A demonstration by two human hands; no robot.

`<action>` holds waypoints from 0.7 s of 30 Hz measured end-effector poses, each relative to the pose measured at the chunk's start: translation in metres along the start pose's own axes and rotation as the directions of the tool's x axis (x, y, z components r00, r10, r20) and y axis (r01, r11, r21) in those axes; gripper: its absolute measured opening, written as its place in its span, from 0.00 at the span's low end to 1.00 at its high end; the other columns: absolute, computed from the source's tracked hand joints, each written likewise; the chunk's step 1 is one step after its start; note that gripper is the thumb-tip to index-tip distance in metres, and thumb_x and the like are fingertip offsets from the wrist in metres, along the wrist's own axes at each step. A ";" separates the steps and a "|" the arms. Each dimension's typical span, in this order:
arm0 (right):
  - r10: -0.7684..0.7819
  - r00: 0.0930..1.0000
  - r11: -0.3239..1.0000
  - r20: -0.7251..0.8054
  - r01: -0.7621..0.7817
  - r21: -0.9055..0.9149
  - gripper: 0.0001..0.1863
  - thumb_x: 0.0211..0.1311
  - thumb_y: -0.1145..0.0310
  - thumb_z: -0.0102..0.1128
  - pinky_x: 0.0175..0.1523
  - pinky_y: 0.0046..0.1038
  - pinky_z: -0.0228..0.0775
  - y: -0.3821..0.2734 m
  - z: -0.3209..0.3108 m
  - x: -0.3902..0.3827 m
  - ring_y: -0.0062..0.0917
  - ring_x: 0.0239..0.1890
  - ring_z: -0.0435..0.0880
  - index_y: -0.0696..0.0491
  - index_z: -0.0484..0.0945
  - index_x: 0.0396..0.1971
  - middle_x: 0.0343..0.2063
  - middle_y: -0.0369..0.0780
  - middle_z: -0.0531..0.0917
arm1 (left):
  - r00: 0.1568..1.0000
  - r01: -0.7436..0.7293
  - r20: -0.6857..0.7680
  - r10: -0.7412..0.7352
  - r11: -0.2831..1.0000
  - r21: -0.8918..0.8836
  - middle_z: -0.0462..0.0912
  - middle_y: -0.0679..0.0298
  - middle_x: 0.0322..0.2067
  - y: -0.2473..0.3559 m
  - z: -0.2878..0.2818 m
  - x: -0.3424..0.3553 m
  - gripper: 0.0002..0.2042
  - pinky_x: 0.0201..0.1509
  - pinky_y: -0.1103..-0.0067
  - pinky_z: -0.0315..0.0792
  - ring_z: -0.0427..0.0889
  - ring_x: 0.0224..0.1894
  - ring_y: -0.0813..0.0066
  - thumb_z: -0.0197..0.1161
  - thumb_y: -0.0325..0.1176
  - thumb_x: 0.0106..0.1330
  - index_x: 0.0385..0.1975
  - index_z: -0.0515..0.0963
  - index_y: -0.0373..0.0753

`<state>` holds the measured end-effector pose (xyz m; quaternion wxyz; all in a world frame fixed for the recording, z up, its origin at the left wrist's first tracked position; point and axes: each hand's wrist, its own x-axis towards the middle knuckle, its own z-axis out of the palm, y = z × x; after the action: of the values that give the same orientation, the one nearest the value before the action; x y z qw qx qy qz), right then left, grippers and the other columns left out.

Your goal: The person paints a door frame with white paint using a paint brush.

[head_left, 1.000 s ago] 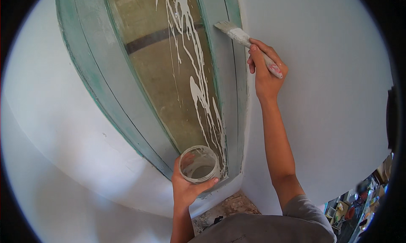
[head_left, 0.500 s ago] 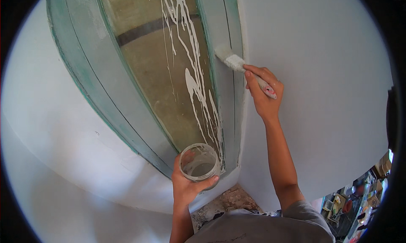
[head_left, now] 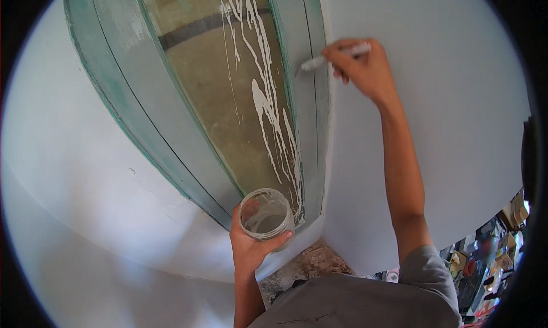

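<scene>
In my right hand (head_left: 365,68) is a paintbrush (head_left: 315,63), its handle gripped between the fingers. The bristles lie against the right side of a grey-green window frame (head_left: 308,134), seen edge-on. My left hand (head_left: 251,249) is wrapped round a clear, open-topped jar (head_left: 265,215) with grey paint in it and smears on its inner wall. The jar is tilted so its mouth faces me, in front of the frame's lower end. Long white paint drips (head_left: 267,108) run down the brownish glass pane (head_left: 211,94) between the frame's sides.
White walls (head_left: 428,122) stand on both sides of the frame. Rough, debris-covered floor (head_left: 314,262) shows below, by my grey shirt (head_left: 365,305). Cluttered boxes and other items (head_left: 485,259) lie at the lower right.
My right hand has risen and turned, so the brush now lies nearly level with its thin edge toward me. My left hand and the jar have hardly moved.
</scene>
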<state>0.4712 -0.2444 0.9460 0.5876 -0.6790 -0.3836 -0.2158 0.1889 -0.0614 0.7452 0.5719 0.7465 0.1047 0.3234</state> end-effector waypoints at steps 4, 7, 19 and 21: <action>-0.231 0.970 0.971 -0.075 0.235 0.038 0.11 0.69 0.67 0.69 0.28 0.21 0.71 -0.024 -0.010 0.045 0.16 0.24 0.80 0.60 0.91 0.38 0.23 0.36 0.84 | 0.999 0.031 -0.032 -0.030 0.999 0.040 0.80 0.49 0.58 0.004 -0.005 -0.005 0.48 0.66 0.63 0.75 0.80 0.62 0.53 0.91 0.36 0.38 0.63 0.72 0.32; -0.309 0.937 0.933 -0.164 0.332 0.137 0.12 0.71 0.67 0.67 0.28 0.25 0.76 -0.047 -0.020 0.071 0.21 0.23 0.84 0.62 0.89 0.34 0.23 0.40 0.87 | 0.999 0.036 -0.036 -0.034 0.998 0.055 0.80 0.49 0.58 0.004 -0.007 -0.008 0.48 0.65 0.64 0.75 0.80 0.62 0.54 0.91 0.36 0.38 0.63 0.72 0.32; -0.270 0.884 0.913 -0.382 0.361 0.191 0.09 0.67 0.69 0.71 0.29 0.20 0.73 0.010 0.037 0.011 0.14 0.23 0.81 0.59 0.91 0.39 0.25 0.36 0.87 | 1.000 0.027 -0.004 -0.027 1.000 0.010 0.80 0.50 0.59 -0.001 -0.004 -0.005 0.49 0.66 0.65 0.74 0.80 0.63 0.56 0.91 0.36 0.38 0.64 0.71 0.32; -0.202 0.920 0.955 -0.335 0.261 0.141 0.08 0.68 0.72 0.70 0.30 0.20 0.72 0.023 0.042 -0.030 0.15 0.24 0.82 0.60 0.91 0.40 0.26 0.36 0.87 | 1.000 0.023 0.008 -0.023 1.000 -0.021 0.80 0.50 0.59 0.001 -0.003 -0.008 0.49 0.67 0.65 0.74 0.80 0.63 0.57 0.91 0.36 0.38 0.65 0.71 0.31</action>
<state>0.4639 -0.2119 0.8999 0.6716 -0.5282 -0.3801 -0.3542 0.1802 -0.0635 0.7434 0.5839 0.7404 0.1075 0.3149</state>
